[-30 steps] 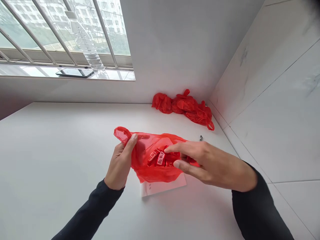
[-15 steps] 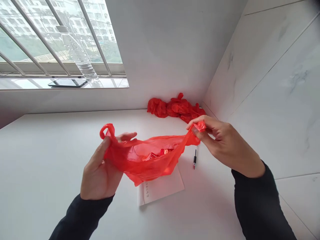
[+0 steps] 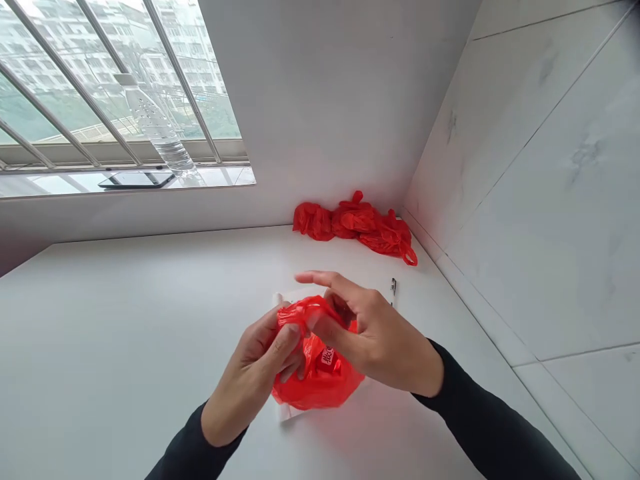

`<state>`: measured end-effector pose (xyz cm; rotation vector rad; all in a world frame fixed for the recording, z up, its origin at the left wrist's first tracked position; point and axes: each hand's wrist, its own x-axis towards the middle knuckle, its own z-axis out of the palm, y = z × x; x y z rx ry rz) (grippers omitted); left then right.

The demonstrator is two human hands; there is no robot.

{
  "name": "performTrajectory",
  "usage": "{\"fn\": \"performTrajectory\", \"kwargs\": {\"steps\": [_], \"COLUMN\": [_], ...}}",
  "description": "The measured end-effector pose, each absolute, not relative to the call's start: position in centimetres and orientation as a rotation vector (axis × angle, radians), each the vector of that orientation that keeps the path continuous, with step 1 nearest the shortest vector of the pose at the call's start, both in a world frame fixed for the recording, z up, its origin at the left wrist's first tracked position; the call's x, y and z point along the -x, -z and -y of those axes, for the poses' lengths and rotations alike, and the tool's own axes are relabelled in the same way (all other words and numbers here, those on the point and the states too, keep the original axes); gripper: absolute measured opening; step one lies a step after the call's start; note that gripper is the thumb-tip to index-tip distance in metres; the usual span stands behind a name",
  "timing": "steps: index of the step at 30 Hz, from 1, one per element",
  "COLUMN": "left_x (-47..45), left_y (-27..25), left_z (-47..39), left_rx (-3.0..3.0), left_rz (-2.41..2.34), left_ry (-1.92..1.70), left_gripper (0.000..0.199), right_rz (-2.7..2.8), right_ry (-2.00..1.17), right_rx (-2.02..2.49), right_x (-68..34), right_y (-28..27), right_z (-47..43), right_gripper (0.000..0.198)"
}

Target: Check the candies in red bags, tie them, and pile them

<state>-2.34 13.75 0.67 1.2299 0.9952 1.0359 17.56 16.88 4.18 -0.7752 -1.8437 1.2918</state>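
A thin red plastic bag (image 3: 320, 393) hangs between my hands, its top gathered together. Inside it, a red packet with a pale printed label (image 3: 328, 355) shows through the film. My left hand (image 3: 265, 360) is closed on the bag's gathered top, thumb in front. My right hand (image 3: 365, 327) pinches the same top part from the right with its thumb, while the index finger stretches out to the left. Under the bag lies a white notebook or sheet of paper (image 3: 290, 413), mostly hidden.
Bunched red plastic bags (image 3: 360, 223) lie at the table's back right corner. A pen (image 3: 393, 288) is partly hidden behind my right hand. On the windowsill are a clear water bottle (image 3: 163, 133) and a dark flat tablet or phone (image 3: 136, 179). A marbled wall bounds the right.
My hands have come together from wide apart, the right moving left and the left moving right. The bag's stretched mouth is now gathered, and the bag hangs lower.
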Motion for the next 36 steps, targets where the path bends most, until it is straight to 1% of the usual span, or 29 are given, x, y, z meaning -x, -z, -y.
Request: {"fn": "performTrajectory", "kwargs": {"steps": [2, 6, 8, 12, 15, 17, 18, 20, 21, 23, 25, 27, 29, 31, 34, 36], "left_x": [2.2, 2.7, 2.9, 2.8, 2.3, 1.7, 1.4, 0.9, 0.8, 0.8, 1.0, 1.3, 1.6, 1.8, 1.8, 2.0], "left_y": [-0.8, -1.3, -1.5, -1.4, -1.5, -1.5, -1.5, -1.3, -1.1, -0.8, -0.6, -0.5, -0.6, -0.9, -1.6, -2.0], "left_z": [-13.6, -13.9, -14.2, -14.1, -13.5, -13.0, -12.8, -12.7, -12.8, -13.0, -13.2, -13.5, -13.7, -13.9, -14.1, -14.0], "left_rx": [-1.290, -1.311, -1.243, -1.066, -1.174, -1.291, -1.343, -1.394, -1.391, -1.345, -1.288, -1.198, -1.076, -0.982, -0.895, -0.895], "left_rz": [-0.968, -0.910, -0.888, -0.959, -1.025, -1.050, -1.060, -1.074, -1.076, -1.066, -1.057, -1.084, -1.092, -1.042, -0.961, -0.949], "left_ry": [-0.961, -0.859, -0.904, -1.029, -1.012, -0.982, -0.966, -0.962, -0.964, -0.971, -0.974, -0.971, -0.973, -0.999, -1.064, -1.054], "left_gripper": [0.037, 0.031, 0.030, 0.029, 0.019, 0.026, 0.027, 0.019, 0.025, 0.041, 0.048, 0.052, 0.053, 0.048, 0.027, 0.021], "right_rz": [1.873, 1.717, 1.627, 1.501, 1.486, 1.579, 1.648, 1.773, 1.802, 1.815, 1.843, 1.883, 1.859, 1.828, 1.921, 1.978], "right_ry": [-1.319, -1.336, -1.362, -1.407, -1.484, -1.514, -1.492, -1.328, -1.187, -0.884, -0.712, -0.767, -0.900, -0.972, -1.039, -1.037], "right_rx": [0.726, 0.776, 0.777, 0.732, 0.628, 0.573, 0.554, 0.528, 0.539, 0.629, 0.745, 0.806, 0.817, 0.793, 0.700, 0.684], "right_x": [-17.3, -17.7, -17.9, -17.7, -17.4, -17.2, -17.1, -17.0, -16.9, -16.8, -16.9, -17.0, -17.2, -17.3, -17.4, -17.4], "right_y": [-3.8, -3.6, -3.8, -4.2, -4.5, -4.6, -4.6, -4.5, -4.4, -4.0, -3.5, -3.3, -3.3, -3.7, -4.2, -4.2], "right_z": [-17.1, -17.6, -17.8, -17.3, -16.5, -16.0, -15.8, -15.6, -15.6, -16.0, -16.5, -16.9, -17.1, -16.9, -16.7, -16.9], "right_gripper": [0.010, 0.019, 0.020, 0.008, 0.017, 0.024, 0.026, 0.024, 0.023, 0.027, 0.033, 0.030, 0.018, 0.013, 0.011, 0.007]}}
